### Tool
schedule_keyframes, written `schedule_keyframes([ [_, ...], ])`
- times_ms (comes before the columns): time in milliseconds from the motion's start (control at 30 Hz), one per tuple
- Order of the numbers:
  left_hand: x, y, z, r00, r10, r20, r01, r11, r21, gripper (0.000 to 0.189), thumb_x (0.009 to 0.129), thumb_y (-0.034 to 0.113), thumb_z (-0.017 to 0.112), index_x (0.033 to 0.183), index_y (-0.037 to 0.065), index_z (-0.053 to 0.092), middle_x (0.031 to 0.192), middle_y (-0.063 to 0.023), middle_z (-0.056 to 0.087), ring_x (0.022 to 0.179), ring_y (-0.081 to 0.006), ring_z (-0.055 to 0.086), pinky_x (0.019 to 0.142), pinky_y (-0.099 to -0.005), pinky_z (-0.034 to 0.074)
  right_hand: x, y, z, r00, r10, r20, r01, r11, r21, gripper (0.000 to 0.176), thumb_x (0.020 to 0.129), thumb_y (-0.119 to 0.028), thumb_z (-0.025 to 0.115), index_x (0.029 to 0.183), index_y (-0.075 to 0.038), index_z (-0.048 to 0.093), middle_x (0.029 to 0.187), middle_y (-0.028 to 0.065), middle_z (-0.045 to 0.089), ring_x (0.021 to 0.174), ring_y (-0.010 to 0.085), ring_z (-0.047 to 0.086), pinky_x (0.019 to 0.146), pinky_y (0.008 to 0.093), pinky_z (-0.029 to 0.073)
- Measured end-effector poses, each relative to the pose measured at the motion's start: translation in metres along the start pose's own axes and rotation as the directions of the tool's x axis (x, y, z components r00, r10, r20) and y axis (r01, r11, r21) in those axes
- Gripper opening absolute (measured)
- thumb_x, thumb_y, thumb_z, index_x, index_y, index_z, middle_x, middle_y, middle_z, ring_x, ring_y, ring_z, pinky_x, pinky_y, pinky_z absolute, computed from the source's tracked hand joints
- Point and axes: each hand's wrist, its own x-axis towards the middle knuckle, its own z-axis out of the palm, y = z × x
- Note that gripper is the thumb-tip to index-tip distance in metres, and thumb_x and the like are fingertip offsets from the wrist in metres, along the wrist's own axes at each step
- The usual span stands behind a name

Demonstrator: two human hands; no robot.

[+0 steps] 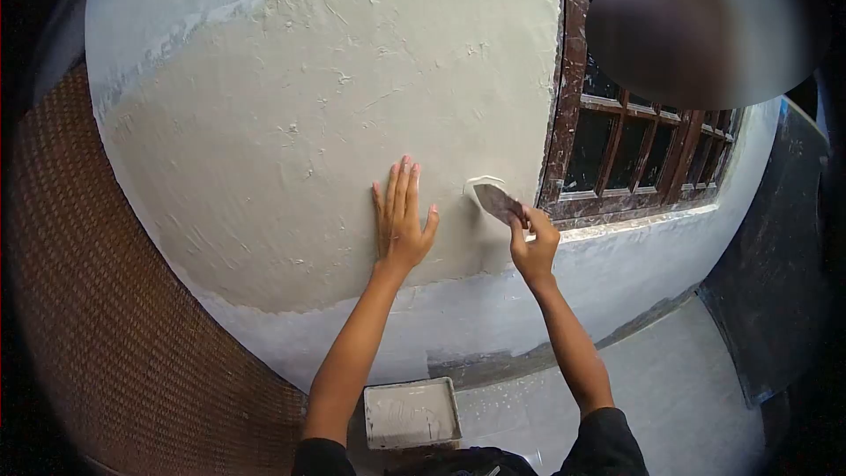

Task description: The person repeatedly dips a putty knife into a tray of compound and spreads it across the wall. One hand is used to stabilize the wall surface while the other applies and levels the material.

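My left hand [404, 220] lies flat against the wall, fingers stretched upward, on a broad coat of beige plaster [335, 123]. To its right, my right hand [536, 242] grips a putty knife [499, 203] between thumb and fingers. The blade is tilted up and to the left, close to the plastered surface. A pale ridge of wet plaster [485, 181] curves along the blade's tip. The knife's handle is mostly hidden in my fingers.
A tray of plaster [412, 414] sits below, between my forearms. A wooden-framed window [630, 150] is at the right, above a sill. Woven matting [132, 317] covers the left side, and a dark panel [767, 256] stands far right. A grey floor [652, 388] lies below the wall.
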Motion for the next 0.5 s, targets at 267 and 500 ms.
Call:
schedule_keyframes([
  [267,0.0,0.004,-0.001,0.999,-0.022,0.038,0.019,0.996,0.082,0.071,0.091,0.02,0.054,0.153,0.004,0.024,0.161,-0.0136,0.02,0.149,-0.0307,0.018,0.119,-0.0543,0.014,0.027,0.007,0.015,0.974,0.225,0.008,-0.223,0.962,0.156,0.019,0.088,-0.011,0.07,0.103,0.0,0.067,0.078,0.01,0.068,0.065,0.0131,0.059,0.061,0.0294,0.045],
  [500,0.001,0.003,0.004,0.999,-0.024,0.034,0.021,0.995,0.095,0.072,0.09,0.02,0.055,0.153,0.003,0.023,0.162,-0.014,0.019,0.15,-0.0314,0.017,0.119,-0.0533,0.014,0.056,0.058,-0.024,0.83,0.456,-0.32,-0.362,0.878,0.312,0.023,0.093,-0.013,0.067,0.109,0.004,0.064,0.09,0.0055,0.068,0.078,0.0111,0.059,0.071,0.0278,0.048],
])
